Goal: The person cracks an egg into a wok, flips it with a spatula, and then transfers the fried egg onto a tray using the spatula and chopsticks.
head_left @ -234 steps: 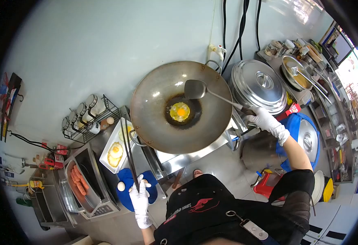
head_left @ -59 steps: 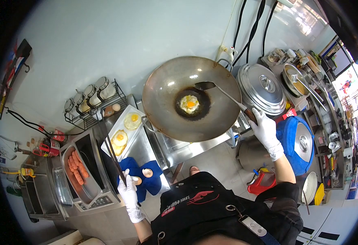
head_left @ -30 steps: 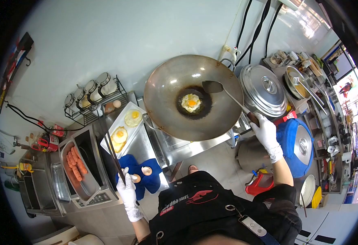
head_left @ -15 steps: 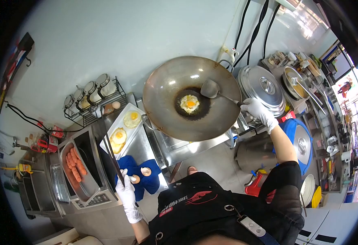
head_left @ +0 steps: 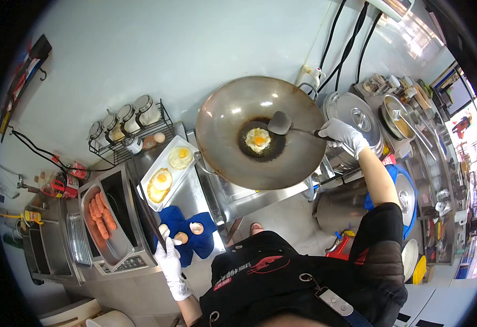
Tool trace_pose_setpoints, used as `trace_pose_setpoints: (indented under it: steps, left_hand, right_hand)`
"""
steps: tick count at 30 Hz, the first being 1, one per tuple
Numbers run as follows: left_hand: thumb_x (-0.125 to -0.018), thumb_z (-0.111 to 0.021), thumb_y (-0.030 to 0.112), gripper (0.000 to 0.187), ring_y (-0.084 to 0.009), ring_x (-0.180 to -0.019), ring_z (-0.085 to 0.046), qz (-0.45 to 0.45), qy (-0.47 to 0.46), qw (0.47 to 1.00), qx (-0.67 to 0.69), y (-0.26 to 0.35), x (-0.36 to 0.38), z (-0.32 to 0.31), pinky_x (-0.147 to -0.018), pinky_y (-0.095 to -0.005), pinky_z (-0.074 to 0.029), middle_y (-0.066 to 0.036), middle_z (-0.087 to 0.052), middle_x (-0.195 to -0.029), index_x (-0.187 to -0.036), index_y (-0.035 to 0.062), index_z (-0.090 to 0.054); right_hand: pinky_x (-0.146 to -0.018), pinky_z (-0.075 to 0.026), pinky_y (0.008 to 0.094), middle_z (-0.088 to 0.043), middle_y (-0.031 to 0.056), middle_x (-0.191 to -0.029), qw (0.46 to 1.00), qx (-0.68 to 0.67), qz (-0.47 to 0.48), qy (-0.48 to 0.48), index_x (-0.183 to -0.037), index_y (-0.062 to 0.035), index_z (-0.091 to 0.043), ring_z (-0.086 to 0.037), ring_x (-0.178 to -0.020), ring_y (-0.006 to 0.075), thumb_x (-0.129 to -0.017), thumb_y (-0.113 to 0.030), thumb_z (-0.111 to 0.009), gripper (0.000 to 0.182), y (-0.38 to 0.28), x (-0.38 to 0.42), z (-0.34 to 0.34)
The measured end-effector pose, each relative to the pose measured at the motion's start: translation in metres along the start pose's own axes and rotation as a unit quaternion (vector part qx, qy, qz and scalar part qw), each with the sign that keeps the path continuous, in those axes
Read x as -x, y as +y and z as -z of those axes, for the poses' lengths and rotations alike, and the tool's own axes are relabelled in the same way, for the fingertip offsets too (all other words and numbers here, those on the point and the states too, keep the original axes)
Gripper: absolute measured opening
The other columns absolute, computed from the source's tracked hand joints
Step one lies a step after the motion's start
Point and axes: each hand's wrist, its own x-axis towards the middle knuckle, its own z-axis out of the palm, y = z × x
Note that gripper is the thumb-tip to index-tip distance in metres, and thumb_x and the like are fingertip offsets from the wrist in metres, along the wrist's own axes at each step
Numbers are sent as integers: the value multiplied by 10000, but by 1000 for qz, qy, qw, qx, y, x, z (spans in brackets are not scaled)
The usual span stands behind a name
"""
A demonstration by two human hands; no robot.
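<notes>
In a large wok a fried egg lies at the bottom, its yolk orange and its white set. My gloved right hand is closed around the handle of a wok spatula, whose blade rests beside the egg's upper right edge. Down at the left, my gloved left hand grips a pair of long dark chopsticks pointing up and away. Near that hand, cracked eggshells sit on a blue cloth. Several fried eggs lie on a white rectangular plate.
Left of the plate, a metal tray of sausages stands on an appliance. Behind it are seasoning jars in a wire rack and a whole egg. Stacked metal lids and a steel pot stand right of the wok.
My right hand has risen slightly and moved inward, bringing the spatula blade a little closer to the egg. The whole view has shifted slightly. My left hand keeps hold of the chopsticks.
</notes>
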Motion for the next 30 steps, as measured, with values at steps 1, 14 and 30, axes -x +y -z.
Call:
trace_pose_setpoints:
  steps: [1,14,30]
  left_hand:
    - [-952,-492,150,240,-10,-439,-349,0,2,1000,0,0,0,1,-401,-172,-269,8,-613,-686,-1136,32,-591]
    - [-955,-478,143,242,-7,-442,-356,7,12,1000,-27,2,9,8,-400,-177,-270,2,-615,-711,-1142,42,-594]
    - [-950,-490,145,246,-18,-444,-356,12,12,1000,-25,0,4,-1,-401,-181,-272,-6,-617,-708,-1142,28,-589]
  right_hand:
    - [-341,-346,263,-543,73,-526,1000,1,1,-1,-818,27,-622,-498,-387,138,-843,-187,-604,216,-2,-1,-2]
    - [-345,-313,213,-584,54,-634,977,-186,50,-86,-1046,-25,-630,-452,-407,82,-851,-234,-618,286,11,-62,-45]
    - [-386,-323,217,-530,-14,-613,988,-133,79,-28,-1130,-92,-646,-412,-450,59,-843,-185,-618,303,25,-2,-32]
